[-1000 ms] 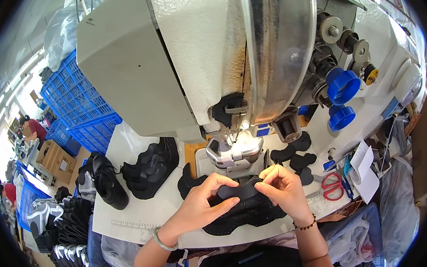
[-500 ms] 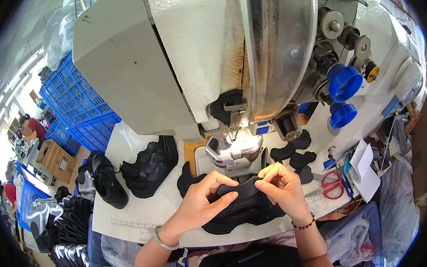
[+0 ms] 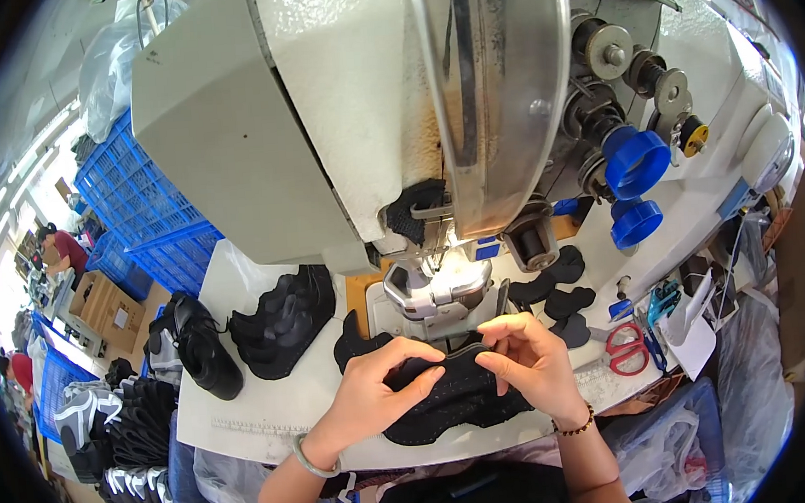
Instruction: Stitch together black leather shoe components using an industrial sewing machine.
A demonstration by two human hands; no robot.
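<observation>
My left hand (image 3: 371, 394) pinches one end of a small black shoe piece (image 3: 465, 351) between thumb and forefinger. At its other end, the thumb and fingers of my right hand (image 3: 531, 365) hold it too. The piece is seen nearly edge-on, a thin curved strip, in front of the sewing machine's lit needle area (image 3: 437, 286). Beneath my hands a larger black shoe upper part (image 3: 449, 407) lies on the white table (image 3: 246, 404), partly covered by them. Another black part (image 3: 353, 339) shows beyond my left hand.
At left stand a black shoe (image 3: 204, 347) and a stack of black shoe parts (image 3: 289, 321). Small black pieces (image 3: 567, 301) lie right of the needle, near red-handled scissors (image 3: 626, 348). Blue crates (image 3: 136, 189) rise at far left. A person (image 3: 66, 249) works in the background.
The small piece has tipped from showing its flat face to nearly edge-on. My right fingers have shifted their grip. The view has moved slightly.
</observation>
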